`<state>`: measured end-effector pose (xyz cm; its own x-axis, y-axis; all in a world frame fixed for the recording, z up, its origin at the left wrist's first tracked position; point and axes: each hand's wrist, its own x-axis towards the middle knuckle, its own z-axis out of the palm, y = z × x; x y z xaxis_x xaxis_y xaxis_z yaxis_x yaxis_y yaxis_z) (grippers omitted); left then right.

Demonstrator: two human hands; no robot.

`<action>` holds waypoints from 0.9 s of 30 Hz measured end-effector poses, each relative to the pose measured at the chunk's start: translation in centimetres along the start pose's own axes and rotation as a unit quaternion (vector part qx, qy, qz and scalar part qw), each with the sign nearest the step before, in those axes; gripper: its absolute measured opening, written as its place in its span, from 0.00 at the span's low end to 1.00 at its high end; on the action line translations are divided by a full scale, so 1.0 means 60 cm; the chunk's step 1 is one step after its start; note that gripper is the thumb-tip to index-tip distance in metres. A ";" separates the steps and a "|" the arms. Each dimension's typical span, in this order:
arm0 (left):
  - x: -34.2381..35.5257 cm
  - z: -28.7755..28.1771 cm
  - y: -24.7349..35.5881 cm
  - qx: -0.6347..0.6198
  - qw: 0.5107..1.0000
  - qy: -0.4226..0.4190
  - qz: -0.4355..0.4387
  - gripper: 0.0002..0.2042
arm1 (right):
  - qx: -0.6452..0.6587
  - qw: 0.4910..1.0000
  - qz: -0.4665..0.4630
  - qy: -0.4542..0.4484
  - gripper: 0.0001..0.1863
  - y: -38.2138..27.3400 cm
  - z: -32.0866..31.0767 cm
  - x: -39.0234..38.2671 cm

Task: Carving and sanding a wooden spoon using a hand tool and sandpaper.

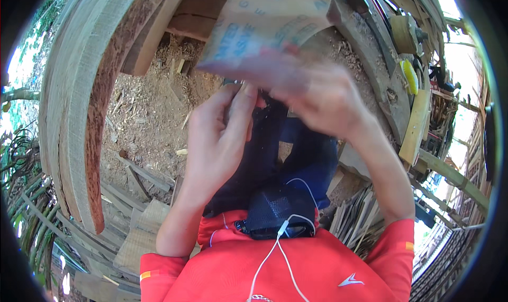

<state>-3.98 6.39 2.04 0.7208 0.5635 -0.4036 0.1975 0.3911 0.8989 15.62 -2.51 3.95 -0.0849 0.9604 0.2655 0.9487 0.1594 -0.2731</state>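
Observation:
A sheet of sandpaper (259, 24), its beige back printed in blue, is held up in front of me, with a reddish-brown strip along its lower edge. My right hand (330, 98) is closed on that lower edge, blurred by motion. Just beneath the sheet, my left hand (219, 127) is closed in a pinch with thumb and finger pressed together. A small dark bit shows at its fingertips, too little to name. Whether the left fingertips touch the sandpaper cannot be made out.
Thick wooden beams (69, 106) rise at the left. Ground strewn with wood shavings (143, 111) lies below. Another timber (370, 64) runs along the right, near a yellow object (409, 77). A black pouch (278, 209) with a white cable (283, 228) rests at my waist.

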 end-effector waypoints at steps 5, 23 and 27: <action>0.009 -0.008 -0.005 -0.046 0.998 0.027 0.018 0.16 | 0.008 1.000 -0.017 0.023 0.10 -0.030 0.017 0.004; -0.048 -0.025 -0.022 -0.172 0.980 -0.101 -0.007 0.17 | -0.116 0.928 0.282 0.215 0.18 -0.039 -0.008 0.036; -0.063 -0.007 -0.006 -0.139 0.985 -0.100 0.008 0.18 | -0.161 0.919 0.290 0.214 0.16 -0.072 -0.029 0.008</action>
<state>-7.05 4.42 3.14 0.8449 0.4267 -0.3226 0.0155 0.5832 0.8122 12.02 -3.12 6.88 0.5262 0.6728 0.5201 0.8428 -0.4940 -0.2136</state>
